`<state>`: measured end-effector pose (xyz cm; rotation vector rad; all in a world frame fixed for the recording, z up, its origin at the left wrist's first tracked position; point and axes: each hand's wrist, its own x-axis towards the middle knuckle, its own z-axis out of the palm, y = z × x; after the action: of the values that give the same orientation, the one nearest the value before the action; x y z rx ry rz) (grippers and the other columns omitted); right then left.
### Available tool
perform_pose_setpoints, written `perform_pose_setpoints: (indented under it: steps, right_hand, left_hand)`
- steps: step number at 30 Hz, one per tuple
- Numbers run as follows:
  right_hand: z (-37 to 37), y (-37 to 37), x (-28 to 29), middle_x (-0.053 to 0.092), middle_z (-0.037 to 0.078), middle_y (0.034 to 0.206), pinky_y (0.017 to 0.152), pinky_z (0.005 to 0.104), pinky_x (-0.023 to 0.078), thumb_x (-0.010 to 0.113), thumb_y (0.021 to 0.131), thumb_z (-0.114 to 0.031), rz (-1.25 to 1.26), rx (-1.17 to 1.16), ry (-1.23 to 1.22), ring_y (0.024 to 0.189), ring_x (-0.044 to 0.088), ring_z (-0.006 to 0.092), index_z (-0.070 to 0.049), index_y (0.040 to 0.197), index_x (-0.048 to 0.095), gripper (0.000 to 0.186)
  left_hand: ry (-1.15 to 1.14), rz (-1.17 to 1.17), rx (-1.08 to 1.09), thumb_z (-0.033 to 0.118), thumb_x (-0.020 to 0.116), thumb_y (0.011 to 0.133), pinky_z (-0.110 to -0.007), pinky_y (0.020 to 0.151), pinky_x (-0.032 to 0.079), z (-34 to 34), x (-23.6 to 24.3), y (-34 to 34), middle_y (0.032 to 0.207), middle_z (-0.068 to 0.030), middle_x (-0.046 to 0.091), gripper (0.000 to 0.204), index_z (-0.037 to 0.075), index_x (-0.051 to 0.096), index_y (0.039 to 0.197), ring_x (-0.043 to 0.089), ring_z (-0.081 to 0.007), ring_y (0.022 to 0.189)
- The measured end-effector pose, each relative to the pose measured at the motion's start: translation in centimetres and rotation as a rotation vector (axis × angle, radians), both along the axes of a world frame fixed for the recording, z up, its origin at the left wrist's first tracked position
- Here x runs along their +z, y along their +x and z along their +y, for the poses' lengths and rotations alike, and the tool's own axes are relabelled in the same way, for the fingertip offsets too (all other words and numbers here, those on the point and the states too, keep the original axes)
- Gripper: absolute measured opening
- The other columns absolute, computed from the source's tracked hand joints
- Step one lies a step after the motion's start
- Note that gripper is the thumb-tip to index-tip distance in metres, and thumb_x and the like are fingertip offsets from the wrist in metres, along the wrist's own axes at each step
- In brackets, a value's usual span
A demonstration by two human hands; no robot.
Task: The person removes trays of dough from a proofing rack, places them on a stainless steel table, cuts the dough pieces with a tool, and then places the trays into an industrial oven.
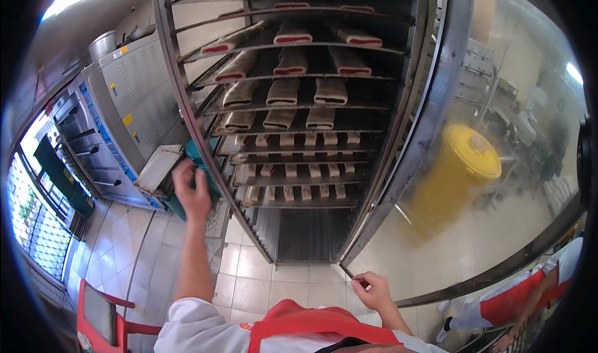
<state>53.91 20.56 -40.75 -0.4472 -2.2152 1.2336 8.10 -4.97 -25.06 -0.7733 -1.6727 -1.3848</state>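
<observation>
In front of me stands a tall metal rack (170, 60) with dark trays on several levels. Upper trays carry long folded or rolled dough pieces (293, 35) with red or dark filling. Smaller pale cut pieces (305, 171) sit in rows on the lower trays. My left hand (193, 190) is raised beside the rack's left post, its fingers apart and nothing seen in them. Low at the right, near the bottom corner of a clear door, my right hand (375, 292) has its fingers curled against the thumb; whatever they hold, if anything, is hidden.
The hazy clear door (389, 213) stands at the right, a yellow lidded bin (445, 178) showing through it. Left are a deck oven (93, 150), stacked trays (159, 169), a teal container (198, 153) and a red chair (99, 315). Another person (511, 300) works at far right.
</observation>
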Motion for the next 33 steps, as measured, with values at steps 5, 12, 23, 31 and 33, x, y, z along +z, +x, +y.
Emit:
perform_pose_setpoints:
  steps: [5,12,23,31,33]
  right_hand:
    - [2.3,-2.3,-2.4,0.073,0.013,0.081,0.066,0.0308,0.059,0.078,0.089,-0.013,-0.067,0.019,0.03,0.07,0.074,0.0206,-0.001,0.095,0.077,0.014]
    - [4.0,-5.4,0.6,0.076,0.014,0.084,0.07,0.0338,0.06,0.079,0.09,-0.023,-0.208,0.052,0.014,0.073,0.074,0.0225,-0.002,0.096,0.079,0.022]
    - [4.9,-16.1,11.9,0.072,0.012,0.077,0.062,0.0326,0.057,0.079,0.086,-0.011,0.14,-0.069,0.266,0.067,0.072,0.0228,-0.002,0.091,0.078,0.011]
    - [6.7,-20.8,26.7,0.073,0.01,0.077,0.059,0.03,0.055,0.074,0.081,0.0,0.625,-0.046,0.502,0.065,0.069,0.0216,0.001,0.089,0.077,0.008]
    - [6.6,-21.8,27.9,0.073,0.01,0.076,0.059,0.0296,0.054,0.073,0.08,0.001,0.719,-0.034,0.496,0.065,0.068,0.0217,0.001,0.088,0.076,0.009]
  left_hand:
    - [0.175,0.334,-0.055,0.015,0.063,0.104,-0.041,0.112,0.045,-0.6,20.3,-5.2,0.143,-0.0162,0.058,0.044,0.0,0.052,0.144,0.055,-0.0256,0.134]
    - [0.216,0.197,-0.314,0.036,0.06,0.103,-0.04,0.124,0.031,1.4,39.2,-7.9,0.156,-0.0173,0.049,0.065,0.004,0.041,0.156,0.039,-0.0262,0.15]
    - [0.075,0.163,-0.378,0.023,0.07,0.091,-0.034,0.099,0.046,5.4,49.0,-8.5,0.119,-0.0078,0.067,0.05,0.002,0.058,0.134,0.061,-0.0185,0.107]
    - [0.088,0.189,-0.297,0.015,0.064,0.09,-0.034,0.098,0.046,5.4,48.6,-8.1,0.114,-0.0084,0.069,0.044,0.001,0.061,0.131,0.061,-0.0177,0.104]
    - [0.098,0.186,-0.318,0.014,0.064,0.089,-0.034,0.098,0.046,5.6,48.5,-7.7,0.113,-0.008,0.069,0.043,0.0,0.062,0.13,0.061,-0.0174,0.104]
